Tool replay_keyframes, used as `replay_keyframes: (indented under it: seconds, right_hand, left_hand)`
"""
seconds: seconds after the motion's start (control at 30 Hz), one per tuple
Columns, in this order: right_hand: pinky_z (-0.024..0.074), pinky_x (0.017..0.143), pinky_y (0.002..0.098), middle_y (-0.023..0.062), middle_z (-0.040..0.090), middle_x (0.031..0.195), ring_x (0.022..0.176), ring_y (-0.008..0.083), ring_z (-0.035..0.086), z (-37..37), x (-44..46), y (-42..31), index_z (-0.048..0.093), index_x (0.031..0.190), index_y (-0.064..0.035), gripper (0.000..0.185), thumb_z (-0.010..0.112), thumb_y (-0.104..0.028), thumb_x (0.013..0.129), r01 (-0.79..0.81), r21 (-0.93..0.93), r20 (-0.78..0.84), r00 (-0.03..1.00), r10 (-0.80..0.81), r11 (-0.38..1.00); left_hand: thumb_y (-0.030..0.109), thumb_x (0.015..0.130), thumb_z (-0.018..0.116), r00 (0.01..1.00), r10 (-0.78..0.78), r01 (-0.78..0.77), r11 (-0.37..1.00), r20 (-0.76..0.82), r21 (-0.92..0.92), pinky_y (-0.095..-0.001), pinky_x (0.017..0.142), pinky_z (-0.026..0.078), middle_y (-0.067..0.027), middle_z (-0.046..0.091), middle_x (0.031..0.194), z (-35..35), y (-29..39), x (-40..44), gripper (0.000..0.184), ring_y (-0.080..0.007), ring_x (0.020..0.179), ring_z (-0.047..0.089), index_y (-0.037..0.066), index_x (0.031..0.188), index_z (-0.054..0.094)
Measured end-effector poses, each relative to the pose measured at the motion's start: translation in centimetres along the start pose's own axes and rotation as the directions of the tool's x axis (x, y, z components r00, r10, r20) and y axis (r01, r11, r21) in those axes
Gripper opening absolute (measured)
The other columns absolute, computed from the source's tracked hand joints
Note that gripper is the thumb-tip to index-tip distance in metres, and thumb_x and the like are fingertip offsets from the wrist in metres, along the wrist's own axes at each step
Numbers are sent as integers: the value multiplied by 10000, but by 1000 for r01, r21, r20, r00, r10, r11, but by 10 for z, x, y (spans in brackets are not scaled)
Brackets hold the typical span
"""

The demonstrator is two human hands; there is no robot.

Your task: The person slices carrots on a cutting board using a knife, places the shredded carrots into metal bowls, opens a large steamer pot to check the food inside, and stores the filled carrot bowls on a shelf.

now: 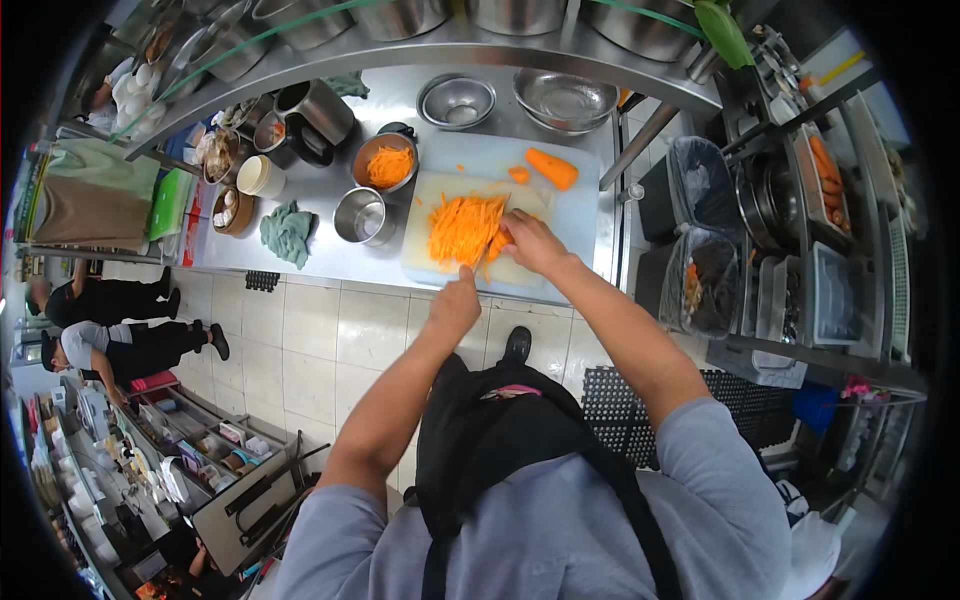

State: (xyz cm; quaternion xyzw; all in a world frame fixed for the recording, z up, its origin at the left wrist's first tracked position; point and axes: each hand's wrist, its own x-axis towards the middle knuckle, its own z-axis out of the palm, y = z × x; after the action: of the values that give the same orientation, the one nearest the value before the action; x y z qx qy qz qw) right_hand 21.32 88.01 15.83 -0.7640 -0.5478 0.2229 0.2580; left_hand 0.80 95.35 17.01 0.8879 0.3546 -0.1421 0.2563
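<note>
My left hand (456, 304) is closed round the handle of a knife at the near edge of the white cutting board (576, 222). The narrow blade points away from me, between a heap of orange carrot shreds (462, 228) and the carrot piece (498, 243) under my right hand (532, 241). My right fingers are bent and pressed on that piece. A larger peeled carrot piece (551, 169) and a small chunk (518, 175) lie at the far side of the board. More shreds fill a bowl (366, 158) left of the board.
A steel bowl (362, 217) and a green cloth (287, 234) are left of the board. Steel bowls (456, 102) and a strainer (567, 97) stand behind it. A metal shelf (420, 50) overhangs the back. Lined bins (700, 282) stand right. Two people (130, 340) are far left.
</note>
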Motion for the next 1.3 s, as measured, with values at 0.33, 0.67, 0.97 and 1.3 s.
replay_keyframes:
  seconds: [0.33,0.67,0.97,1.3]
  right_hand:
    - [532,929,469,163,617,1133,1101,387,626,1,4,-1,581,1078,-17,338,784,-94,818,-5,-37,-12,1000,5,999]
    - [536,900,458,136,649,1090,1042,364,648,6,5,-3,625,1017,-28,295,811,-93,798,-11,-60,-46,999,8,998]
    - [539,902,449,129,657,1079,1021,355,659,6,6,0,658,1025,-38,281,808,-109,798,15,-84,-39,999,-19,996]
    - [543,900,453,130,648,1100,1035,359,656,0,6,-2,650,1020,-32,205,744,-58,839,38,-83,-32,999,-41,996]
  left_hand:
    - [57,920,534,1000,3,-2,998,14,-60,-572,855,571,-364,694,989,-8,6,3,278,-516,952,707,-46,1170,468]
    - [40,915,530,1000,25,-25,1000,14,4,-568,854,574,-353,701,962,-34,7,-1,276,-516,938,709,-50,1169,468]
    - [39,917,526,999,35,-35,999,37,-9,-573,872,563,-359,699,965,-28,2,2,292,-511,951,708,-51,1188,463]
    - [50,917,538,997,20,-21,1000,79,12,-563,883,566,-372,690,994,-34,7,-1,292,-509,977,705,-50,1181,462]
